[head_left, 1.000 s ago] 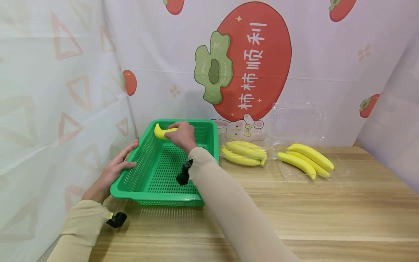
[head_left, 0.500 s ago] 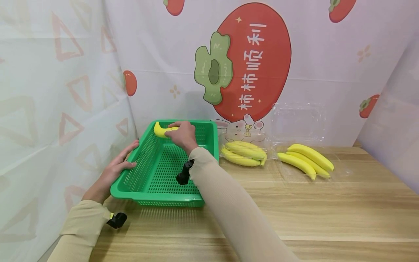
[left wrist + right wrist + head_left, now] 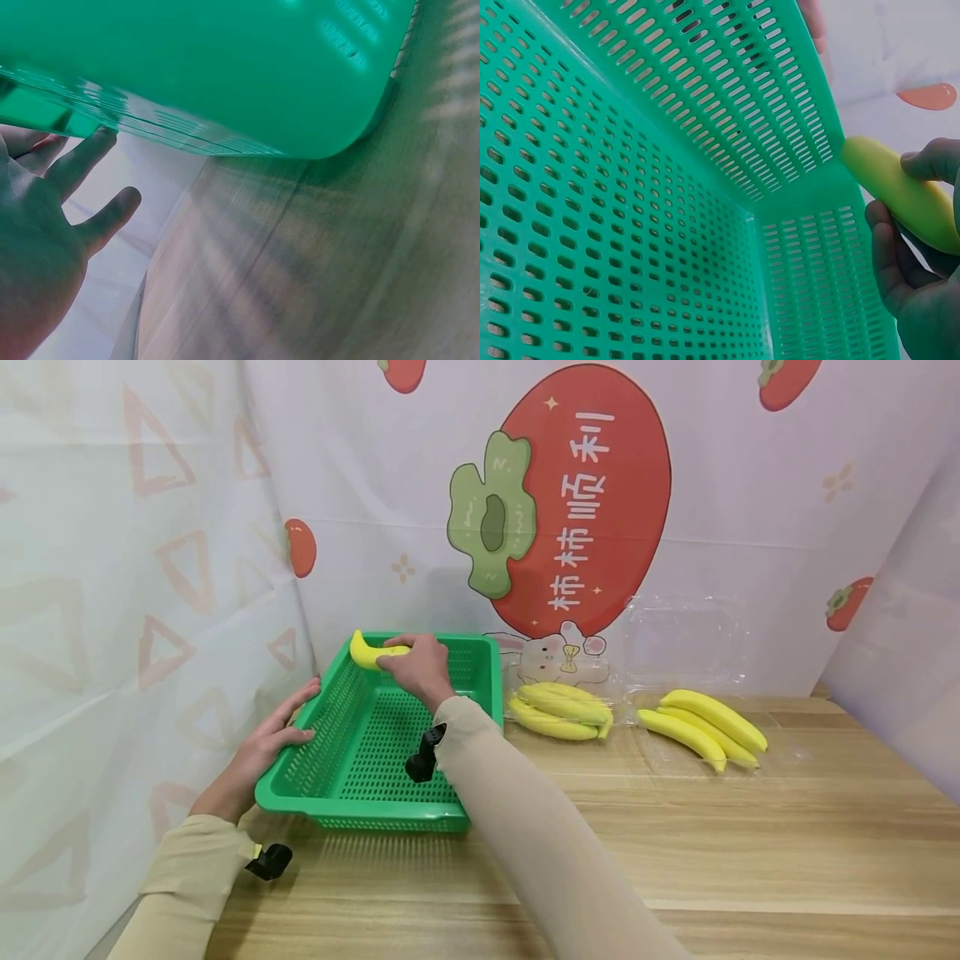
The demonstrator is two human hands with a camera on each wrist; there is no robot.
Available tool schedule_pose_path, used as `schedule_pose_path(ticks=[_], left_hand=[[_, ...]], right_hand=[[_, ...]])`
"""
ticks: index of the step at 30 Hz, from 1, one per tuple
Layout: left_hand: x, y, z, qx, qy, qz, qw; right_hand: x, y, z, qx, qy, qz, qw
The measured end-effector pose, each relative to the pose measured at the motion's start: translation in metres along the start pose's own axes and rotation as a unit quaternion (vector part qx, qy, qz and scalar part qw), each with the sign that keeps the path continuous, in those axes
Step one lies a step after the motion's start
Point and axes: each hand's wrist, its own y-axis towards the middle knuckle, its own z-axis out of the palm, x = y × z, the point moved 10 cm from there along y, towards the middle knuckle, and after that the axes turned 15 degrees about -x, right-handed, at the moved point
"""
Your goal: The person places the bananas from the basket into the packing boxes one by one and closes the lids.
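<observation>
In the head view my left hand (image 3: 262,752) holds the left rim of a green plastic basket (image 3: 386,810), with the thumb over the edge and the other fingers outside. The left wrist view shows those fingers (image 3: 82,161) fairly straight under the rim, the little finger apart from it. My right hand (image 3: 422,672) pinches a yellow banana (image 3: 366,653) between thumb and fingers at the basket's back left corner. In the right wrist view the banana (image 3: 885,176) is level with the rim, its free end pointing toward the corner. Part of it is hidden by the hand.
Right of the basket, a clear plastic box holds several bananas (image 3: 561,710). Beside it stands an opened clear clamshell box (image 3: 686,639) with 3 bananas (image 3: 701,727) in its base. A printed cloth (image 3: 360,485) hangs behind the wooden table (image 3: 675,860).
My right hand has lifted the banana slightly, and its free end now tilts higher above the back rim. My left hand and the basket stay in place.
</observation>
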Motion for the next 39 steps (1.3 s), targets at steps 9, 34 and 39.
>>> schedule_pose_path(ticks=[9,34,39], left_hand=[[0.001,-0.002,0.002,0.003,-0.002,-0.001,1.0000],[-0.001,-0.002,0.002,-0.008,0.004,-0.003,1.0000],[-0.001,-0.002,0.002,-0.006,0.002,0.000,1.0000]], right_hand=[[0.002,-0.001,-0.001,-0.006,0.022,-0.008,0.9997],[0.022,-0.005,-0.006,-0.031,0.047,-0.002,0.9984],[0.026,-0.005,-0.009,-0.031,0.073,0.011,0.9968]])
